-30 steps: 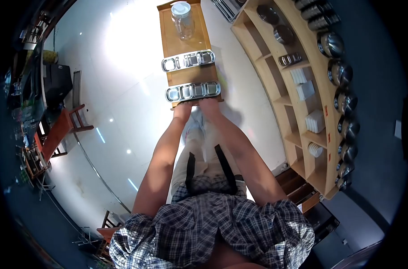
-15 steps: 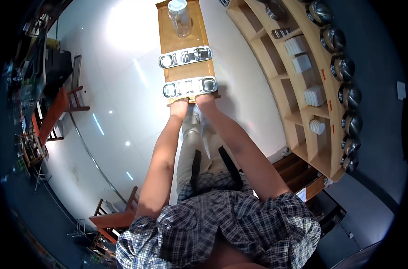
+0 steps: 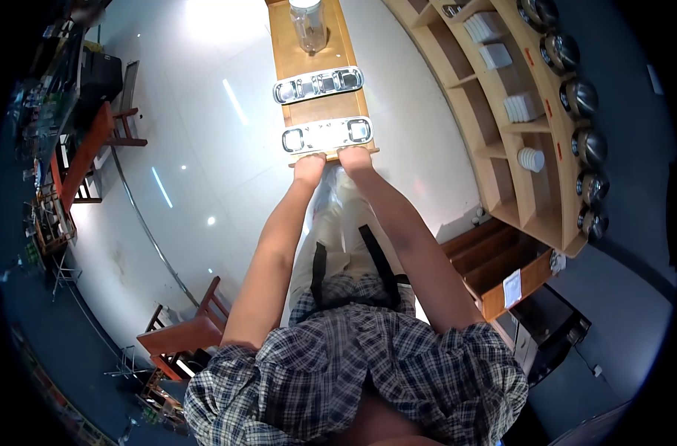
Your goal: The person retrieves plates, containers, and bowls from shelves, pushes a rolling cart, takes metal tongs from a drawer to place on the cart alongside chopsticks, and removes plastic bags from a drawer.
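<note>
My left hand [image 3: 310,168] and my right hand [image 3: 355,159] are closed side by side on the near edge of a long wooden tray [image 3: 316,114], which stretches away from me. Just beyond my knuckles a shiny metal dish with compartments [image 3: 326,134] lies across the tray. A second such dish [image 3: 318,85] lies parallel to it, farther off. Toward the far part stands a clear jug [image 3: 309,31] with a pale lid, partly cut off by the frame's top.
Along the right runs a wooden shelf unit [image 3: 491,151] with white dishes [image 3: 520,108] and round metal pots [image 3: 578,97]. A wooden drawer piece [image 3: 494,260] stands at the lower right. Reddish-brown chairs [image 3: 182,336] are on the left.
The shelves have shifted up in view, and more of the wooden drawer piece and the dark item beside it shows. My hands still hold the tray, with both dishes and the jug on it.
</note>
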The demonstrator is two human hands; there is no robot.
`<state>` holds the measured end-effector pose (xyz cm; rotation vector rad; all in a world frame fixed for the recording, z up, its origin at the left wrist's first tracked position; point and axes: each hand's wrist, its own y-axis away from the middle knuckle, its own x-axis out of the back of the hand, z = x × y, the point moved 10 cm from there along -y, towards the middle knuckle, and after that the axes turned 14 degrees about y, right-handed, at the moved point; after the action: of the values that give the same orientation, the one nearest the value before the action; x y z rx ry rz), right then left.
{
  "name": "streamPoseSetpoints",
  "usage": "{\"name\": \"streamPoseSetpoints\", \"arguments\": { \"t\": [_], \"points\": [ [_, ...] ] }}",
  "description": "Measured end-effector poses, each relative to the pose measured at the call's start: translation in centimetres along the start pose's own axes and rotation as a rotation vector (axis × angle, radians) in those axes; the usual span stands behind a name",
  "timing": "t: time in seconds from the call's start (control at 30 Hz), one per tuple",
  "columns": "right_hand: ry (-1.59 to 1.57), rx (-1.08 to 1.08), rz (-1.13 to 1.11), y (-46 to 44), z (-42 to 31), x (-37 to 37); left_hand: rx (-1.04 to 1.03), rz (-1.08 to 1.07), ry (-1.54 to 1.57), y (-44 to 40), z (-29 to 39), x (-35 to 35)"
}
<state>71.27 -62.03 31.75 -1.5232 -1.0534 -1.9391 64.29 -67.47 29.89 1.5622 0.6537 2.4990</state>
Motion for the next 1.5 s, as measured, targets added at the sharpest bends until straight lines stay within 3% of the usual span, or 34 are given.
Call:
{"name": "streamPoseSetpoints", "arguments": {
  "t": [0.67, 0.97, 1.13, 1.5],
  "points": [
    [-0.033, 0.056, -0.18, 24.4, -5.6, -6.4, 0.034, 0.097, 0.057, 20.5, 9.1, -13.6],
    [0.009, 0.058, -0.092, 35.4, -9.2, -11.1, -0.022, 0.184, 0.05, 29.7, 12.1, -20.8],
    [-0.049, 0.06, -0.168, 42.4, -11.5, -13.8, -0.055, 0.199, 0.045, 35.8, 14.3, -24.8],
    [-0.008, 0.081, -0.107, 56.2, -10.8, -18.4, -0.025, 0.222, 0.037, 44.8, 22.3, -33.7]
  ]
}}
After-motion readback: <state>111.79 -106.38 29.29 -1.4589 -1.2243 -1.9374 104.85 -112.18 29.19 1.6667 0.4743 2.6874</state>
